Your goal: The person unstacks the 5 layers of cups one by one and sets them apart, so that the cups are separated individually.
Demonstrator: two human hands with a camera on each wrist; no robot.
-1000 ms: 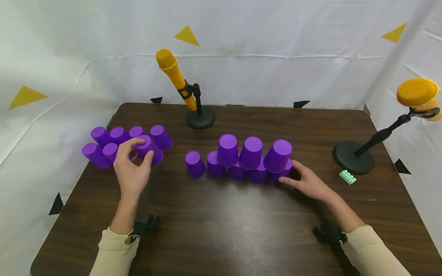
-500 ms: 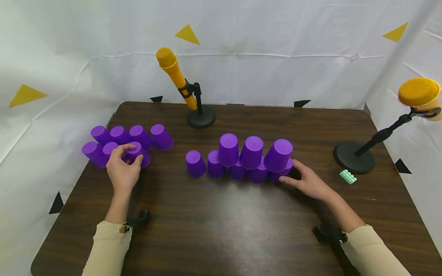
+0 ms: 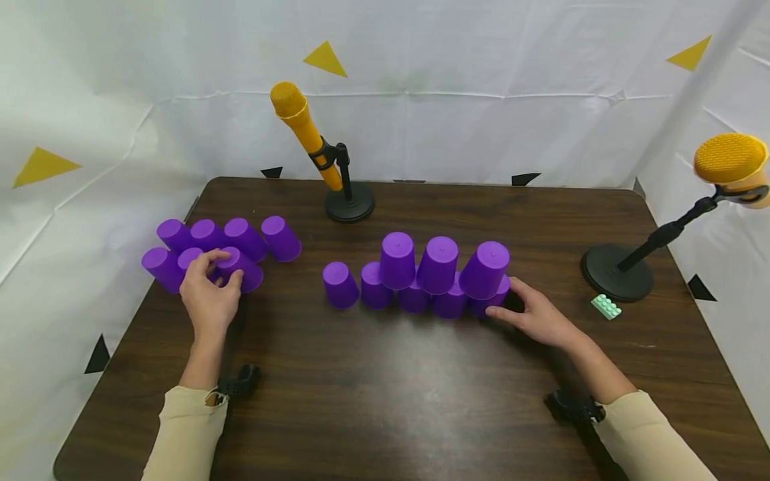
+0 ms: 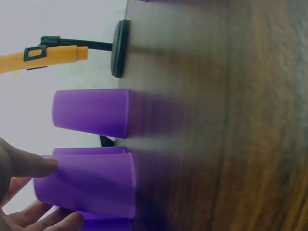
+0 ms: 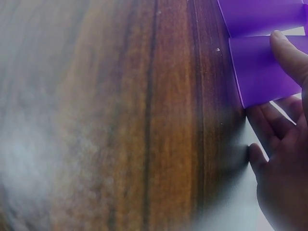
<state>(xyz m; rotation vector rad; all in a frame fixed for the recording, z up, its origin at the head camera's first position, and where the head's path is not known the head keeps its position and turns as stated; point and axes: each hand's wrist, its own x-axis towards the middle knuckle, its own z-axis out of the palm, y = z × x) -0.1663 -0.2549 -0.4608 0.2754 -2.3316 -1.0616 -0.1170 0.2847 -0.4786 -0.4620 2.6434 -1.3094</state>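
Upside-down purple cups stand in a cluster at the left of the table. My left hand point(image 3: 207, 294) holds the near-right one, a purple cup point(image 3: 243, 270); in the left wrist view my thumb and fingers lie on either side of this cup point(image 4: 91, 185), near its closed end. Mid-table, several inverted cups form a row, with three more stacked on top, such as the middle upper cup point(image 3: 438, 266). My right hand point(image 3: 532, 317) holds the lower right-end cup point(image 5: 260, 67), thumb in front and fingers around its far side. A lone cup point(image 3: 340, 286) ends the row at left.
A yellow microphone point(image 3: 307, 130) on a black stand rises at the back of the dark wooden table point(image 3: 385, 401). Another yellow microphone point(image 3: 730, 160) stands at the right, with a mint toy brick point(image 3: 605, 306) by its base. White sheeting point(image 3: 421, 133) surrounds the table.
My left hand has moved left and toward me, lowering its cup into the front row of the left cluster, and has since shifted slightly left. The right hand has stayed at its cup.
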